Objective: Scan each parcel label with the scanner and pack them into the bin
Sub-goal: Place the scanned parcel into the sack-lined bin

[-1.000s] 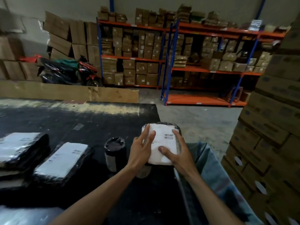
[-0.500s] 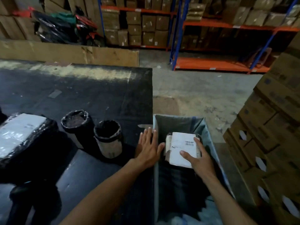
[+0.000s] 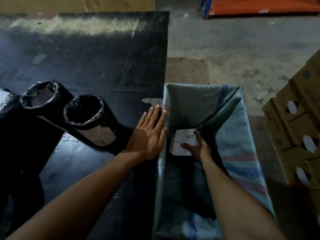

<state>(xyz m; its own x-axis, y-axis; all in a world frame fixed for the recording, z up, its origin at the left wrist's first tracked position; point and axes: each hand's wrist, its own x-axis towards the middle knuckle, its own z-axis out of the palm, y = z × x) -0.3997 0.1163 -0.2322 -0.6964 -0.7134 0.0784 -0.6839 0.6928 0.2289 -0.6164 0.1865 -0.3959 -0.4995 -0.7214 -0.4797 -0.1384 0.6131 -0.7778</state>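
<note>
Change: parcel (image 3: 183,142) now lower, deep inside bin (image 3: 242,132).
Right hand (image 3: 199,148): fingers gripping parcel, placing it.
Left hand (image 3: 149,134): fingers open, flat, bracing on table (image 3: 86,63).

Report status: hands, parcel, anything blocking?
Right hand gripping parcel low inside bin. Left hand flat on table edge. Nothing blocking.

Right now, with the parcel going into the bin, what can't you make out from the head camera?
- Label print on the parcel: too small and dim; right hand covers its lower corner.
- Bin bottom: in shadow, near end cut off by the frame edge.
- Scanner: not in view.
- Left hand: lies flat at the table edge; contact with the bin rim is unclear.
- Wrapped rolls: labels blurred.
</note>
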